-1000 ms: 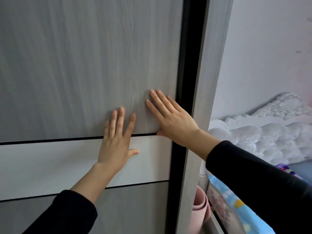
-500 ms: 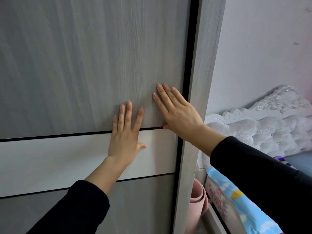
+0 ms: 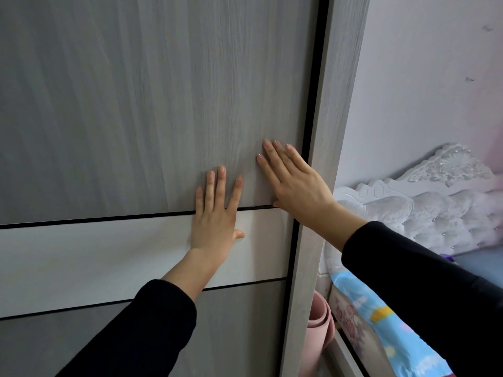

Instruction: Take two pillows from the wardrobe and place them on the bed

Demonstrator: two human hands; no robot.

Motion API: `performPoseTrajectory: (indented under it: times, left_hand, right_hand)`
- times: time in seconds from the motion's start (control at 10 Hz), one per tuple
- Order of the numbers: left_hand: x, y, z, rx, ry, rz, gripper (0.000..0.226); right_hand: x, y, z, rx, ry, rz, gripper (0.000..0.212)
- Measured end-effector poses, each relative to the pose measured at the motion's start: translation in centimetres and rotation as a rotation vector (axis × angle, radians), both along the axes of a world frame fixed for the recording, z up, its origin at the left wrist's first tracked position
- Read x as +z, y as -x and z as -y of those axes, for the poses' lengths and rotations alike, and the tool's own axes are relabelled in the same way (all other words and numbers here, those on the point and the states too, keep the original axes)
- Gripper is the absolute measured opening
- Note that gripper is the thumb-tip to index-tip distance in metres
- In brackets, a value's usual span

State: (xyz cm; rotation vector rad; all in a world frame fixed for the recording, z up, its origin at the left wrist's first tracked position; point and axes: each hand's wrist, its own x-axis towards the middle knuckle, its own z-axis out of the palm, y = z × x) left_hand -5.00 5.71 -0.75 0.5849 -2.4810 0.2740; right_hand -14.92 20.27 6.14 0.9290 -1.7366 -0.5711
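Sliding rightward since the earlier frames, the grey wood-grain wardrobe door [image 3: 136, 104] is now meeting its frame [image 3: 324, 159], the dark gap closed. Left hand [image 3: 215, 221] and right hand [image 3: 296, 183] are pressing flat, fingers spread, holding nothing. No pillows are showing. Beyond, the bed's [image 3: 375, 317] white tufted headboard [image 3: 435, 202] is standing against a pale wall [image 3: 422, 77].
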Motion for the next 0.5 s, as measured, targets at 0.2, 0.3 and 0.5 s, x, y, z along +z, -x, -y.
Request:
performPoseTrajectory:
  times: [0.2, 0.3, 0.5]
  left_hand:
    - [0.2, -0.2, -0.3, -0.029, 0.005, 0.003, 0.127]
    - [0.3, -1.2, 0.6, -0.1, 0.024, -0.03, 0.116]
    - [1.4, -5.9, 5.0, -0.128, 0.043, -0.243, 0.089]
  right_hand:
    - [0.4, -0.6, -0.1, -0.014, -0.014, 0.107, 0.105]
    - [0.6, -0.7, -0.3, 0.053, 0.018, 0.226, 0.097]
    - [1.5, -4.1, -0.9, 0.602, 0.602, 0.777, 0.067]
